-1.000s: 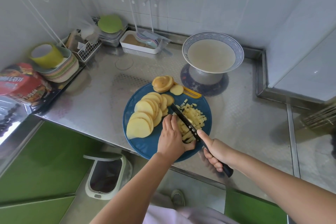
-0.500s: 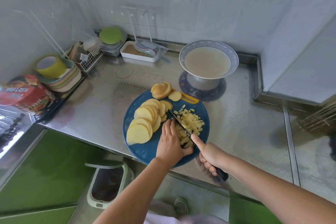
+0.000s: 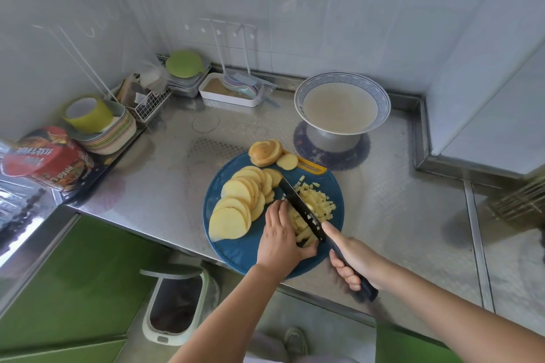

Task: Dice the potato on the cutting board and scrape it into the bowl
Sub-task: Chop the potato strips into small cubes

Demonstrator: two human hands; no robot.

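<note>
– Hands first: what does each one hold?
– Left hand (image 3: 280, 240) grips a bundle of pale yellow potato strips (image 3: 300, 225), fingers on top and thumb hooked round the near end, pinning them to a round blue plastic cutting board (image 3: 236, 247). Right hand (image 3: 358, 264) is wrapped round the handle of a dark-bladed kitchen knife (image 3: 298, 205), forefinger along the spine. The blade crosses the strips just beside the left fingertips.
– Where does everything lie?
– At the near edge of the steel table (image 3: 165, 174) sits the board. Small potato cubes (image 3: 317, 200) are heaped on its right side, and overlapping round potato slices (image 3: 236, 209) lie on its left. A wide white bowl with a blue patterned rim (image 3: 342, 77) stands beyond the board, toward the back edge, holding cloudy liquid.
– Which step is this?
– Dicing, I judge, with most of the potato uncut. Next calls for edging the left fingers back ahead of each cut, then stacking slices. Scraping comes much later.
</note>
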